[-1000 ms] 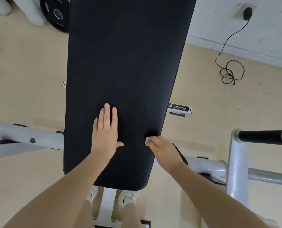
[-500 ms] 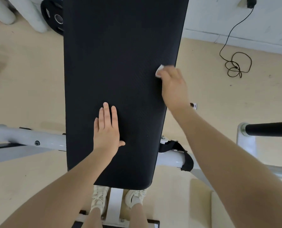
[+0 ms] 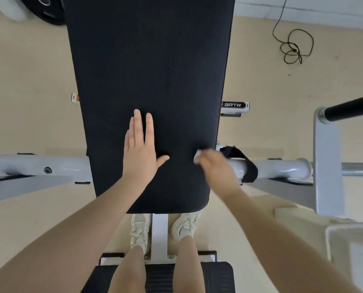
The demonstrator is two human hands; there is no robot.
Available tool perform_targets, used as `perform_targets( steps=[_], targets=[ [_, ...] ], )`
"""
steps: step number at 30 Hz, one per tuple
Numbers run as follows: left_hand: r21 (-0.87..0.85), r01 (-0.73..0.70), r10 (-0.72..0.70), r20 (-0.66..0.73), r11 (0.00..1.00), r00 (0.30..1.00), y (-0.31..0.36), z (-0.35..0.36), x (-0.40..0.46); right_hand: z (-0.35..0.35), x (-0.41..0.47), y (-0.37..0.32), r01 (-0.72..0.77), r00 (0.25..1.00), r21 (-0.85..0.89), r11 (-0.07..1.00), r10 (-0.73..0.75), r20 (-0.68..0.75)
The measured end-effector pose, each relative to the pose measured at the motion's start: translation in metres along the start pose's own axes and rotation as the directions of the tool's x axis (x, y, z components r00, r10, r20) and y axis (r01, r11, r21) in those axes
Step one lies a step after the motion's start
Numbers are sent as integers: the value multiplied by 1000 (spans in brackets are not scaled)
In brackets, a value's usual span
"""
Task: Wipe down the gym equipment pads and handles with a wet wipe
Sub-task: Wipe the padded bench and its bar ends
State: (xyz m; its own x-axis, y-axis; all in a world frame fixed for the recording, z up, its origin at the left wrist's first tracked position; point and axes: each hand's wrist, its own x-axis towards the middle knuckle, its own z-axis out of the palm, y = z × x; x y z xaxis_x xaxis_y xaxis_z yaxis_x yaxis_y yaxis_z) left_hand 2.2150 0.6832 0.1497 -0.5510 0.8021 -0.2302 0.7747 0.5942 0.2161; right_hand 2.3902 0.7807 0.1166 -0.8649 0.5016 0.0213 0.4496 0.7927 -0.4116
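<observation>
Now, the right hand (image 3: 215, 168) has its fingers bunched over a small crumpled white wet wipe (image 3: 197, 155), pressed at the right edge of the long black textured bench pad (image 3: 151, 70), lower centre-right of frame (blurred, so grip detail is unclear). The left hand (image 3: 141, 151) lies flat beside it, fingers extended, holding nothing. The pad's long axis runs up-frame from the wipe, so that's probably the stroke line, and the right hand is nearer.
</observation>
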Motion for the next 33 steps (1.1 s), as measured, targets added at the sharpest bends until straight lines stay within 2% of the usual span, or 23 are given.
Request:
perform_targets(
  steps=[3,6,8,12,14,16,17,19,21,25,27,29,31,33],
  targets=[
    [-35,1,0,19,999,1000,-14,4,-14,-37,62,4,-184,975,-9,983,182,-131],
    [-55,-16,17,26,998,1000,-33,6,-21,-39,93,-4,-191,952,-36,981,176,-249],
    [-53,-34,36,30,998,999,-44,9,-24,-12,76,-19,-143,953,-33,989,129,-274],
    [12,-105,105,24,994,994,-62,17,-29,52,2,-61,-112,991,11,994,112,-74],
    [38,-101,102,-12,994,995,-71,19,-31,56,-8,-72,-121,993,27,992,121,17],
    [37,-84,85,-26,996,996,-79,17,-32,43,9,-70,-125,991,3,992,125,45],
    [34,-74,75,-18,997,997,-83,16,-33,32,23,-67,-142,990,-18,990,142,12],
    [25,-65,64,14,998,998,-89,14,-33,6,60,-60,-206,968,-43,978,197,-157],
    [30,-82,81,19,996,996,-94,14,-32,-15,101,-53,-273,945,-66,960,255,-204],
    [52,-118,119,-19,992,993,-100,13,-31,-7,137,-77,-169,955,-57,984,149,-257],
    [44,-122,123,-21,992,992,-100,11,-32,23,107,-97,-75,974,-57,996,61,-218],
    [20,-116,117,-19,993,993,-100,10,-33,54,60,-116,-3,995,-26,1000,0,-96],
    [-43,-115,114,-18,992,993,-101,10,-33,73,21,-127,17,999,19,1000,-18,44],
    [-138,-91,86,-40,986,995,-102,10,-32,76,15,-128,45,993,28,999,-48,107]
  ],
)
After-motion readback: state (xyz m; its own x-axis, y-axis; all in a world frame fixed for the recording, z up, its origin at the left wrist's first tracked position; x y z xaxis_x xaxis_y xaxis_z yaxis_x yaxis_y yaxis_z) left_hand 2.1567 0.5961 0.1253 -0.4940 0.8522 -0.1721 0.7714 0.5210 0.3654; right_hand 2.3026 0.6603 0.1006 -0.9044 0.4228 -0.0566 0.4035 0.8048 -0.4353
